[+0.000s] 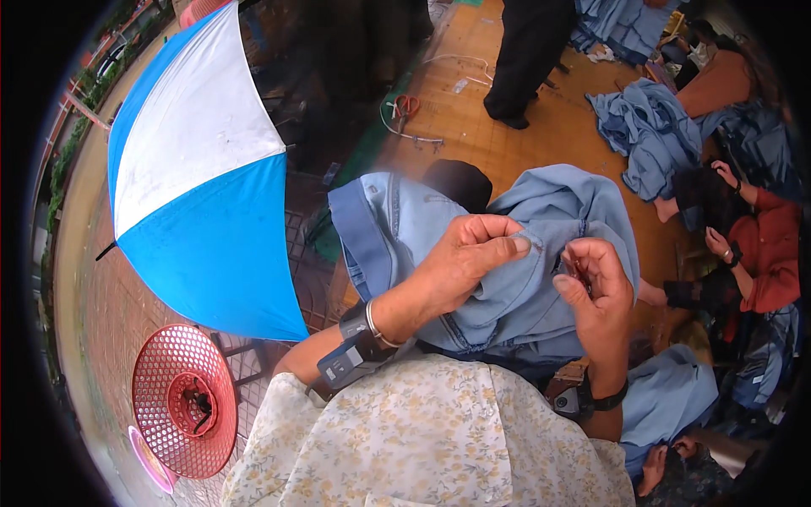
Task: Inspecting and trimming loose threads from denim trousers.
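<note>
Hands bunching a light-blue denim garment, seen from the head camera.

Left hand (473,253) is clenched on a fold of the denim garment (541,279), thumb pressed over the cloth; the right hand (596,287), just beside it, pinches a small spot of the same fabric between curled fingers, and whether it also holds a tool I cannot tell. The garment drapes below both hands across the lap. Well to the left of the left hand stand a blue-and-white umbrella (198,177) and a red perforated basket (186,401); beyond the hands, scissors (405,106) lie on the floor. To the right, a seated person in a red sleeve (769,245) works beside more denim piles (650,135). Judged risk: the heavy hanging cloth could drag the pinched spot out of the right fingers if the left grip loosens.
</note>
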Demonstrator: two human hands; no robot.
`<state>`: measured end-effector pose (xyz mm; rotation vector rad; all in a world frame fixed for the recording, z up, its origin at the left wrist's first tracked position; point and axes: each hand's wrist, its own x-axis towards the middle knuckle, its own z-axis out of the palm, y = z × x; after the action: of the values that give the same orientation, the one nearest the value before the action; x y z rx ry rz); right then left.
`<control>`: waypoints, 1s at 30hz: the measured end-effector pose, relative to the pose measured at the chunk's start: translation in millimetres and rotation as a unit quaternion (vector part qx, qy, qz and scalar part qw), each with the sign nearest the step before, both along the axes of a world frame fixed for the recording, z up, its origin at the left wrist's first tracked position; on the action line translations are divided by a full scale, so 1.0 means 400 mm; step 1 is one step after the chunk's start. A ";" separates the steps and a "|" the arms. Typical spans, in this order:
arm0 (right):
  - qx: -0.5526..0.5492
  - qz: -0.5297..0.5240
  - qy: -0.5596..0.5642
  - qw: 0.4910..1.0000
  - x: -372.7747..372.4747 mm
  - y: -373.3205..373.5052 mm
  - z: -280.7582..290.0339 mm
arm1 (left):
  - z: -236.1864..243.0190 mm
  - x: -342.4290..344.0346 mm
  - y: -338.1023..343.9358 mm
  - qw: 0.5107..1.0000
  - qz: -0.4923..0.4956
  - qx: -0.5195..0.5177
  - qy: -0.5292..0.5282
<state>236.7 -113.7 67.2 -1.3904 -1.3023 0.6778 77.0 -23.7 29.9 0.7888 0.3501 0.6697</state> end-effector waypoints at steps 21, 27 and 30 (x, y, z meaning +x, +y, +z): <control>0.042 -0.036 -0.195 0.979 -0.035 -0.003 0.019 | 0.009 -0.002 -0.013 0.999 0.004 0.052 0.015; 0.078 -0.024 -0.158 0.984 -0.025 -0.003 0.002 | 0.004 -0.002 -0.012 0.999 0.006 0.048 0.018; 0.102 -0.051 -0.097 0.989 -0.016 -0.002 -0.010 | 0.000 0.000 -0.009 0.999 0.001 0.039 0.008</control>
<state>230.4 -114.5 63.0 -1.3690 -1.3995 0.3352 77.1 -27.5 30.0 0.8680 0.3415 0.6832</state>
